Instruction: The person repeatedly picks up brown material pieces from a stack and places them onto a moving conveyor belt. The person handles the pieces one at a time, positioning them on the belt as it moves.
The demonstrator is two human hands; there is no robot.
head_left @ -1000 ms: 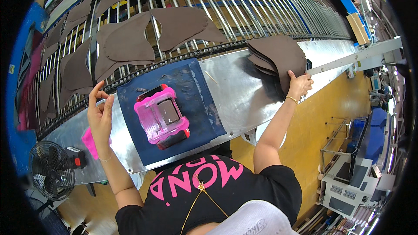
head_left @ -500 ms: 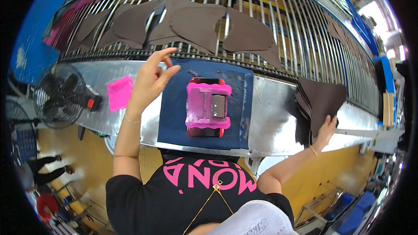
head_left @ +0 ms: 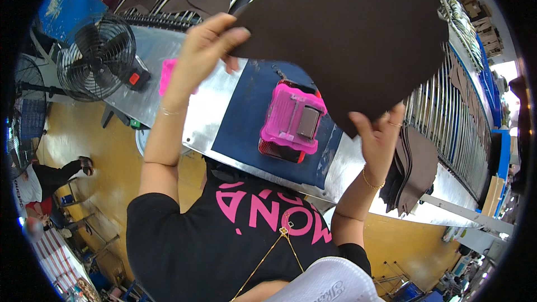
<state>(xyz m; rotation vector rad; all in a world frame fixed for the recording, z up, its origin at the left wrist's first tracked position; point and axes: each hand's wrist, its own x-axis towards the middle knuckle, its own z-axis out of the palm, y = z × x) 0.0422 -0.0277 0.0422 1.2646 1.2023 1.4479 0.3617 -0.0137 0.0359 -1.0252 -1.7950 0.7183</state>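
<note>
A large dark brown sheet piece (head_left: 347,33) with curved edges is held up over the far side of the table. My right hand (head_left: 383,137) pinches its lower edge between thumb and fingers. At the sheet's left corner, my left hand (head_left: 210,47) has its thumb over the material and fingers around it, slightly blurred. Below the sheet, on a dark blue mat (head_left: 240,123), sits a pink scalloped plate (head_left: 285,114) with a small grey-brown block on it, over a black and red base. A stack of brown pieces (head_left: 417,170) overhangs the table's front edge at the right.
A black fan (head_left: 96,59) stands at the left of the metal table (head_left: 151,56). A pink cloth (head_left: 168,75) lies partly behind my left forearm. Along the far side runs a slatted conveyor (head_left: 456,117) carrying brown pieces. Another person's legs (head_left: 61,176) show at far left.
My right hand has lifted a brown sheet from the stack and brought it up and leftward. My left hand now meets its corner. The view has turned and shifted.
</note>
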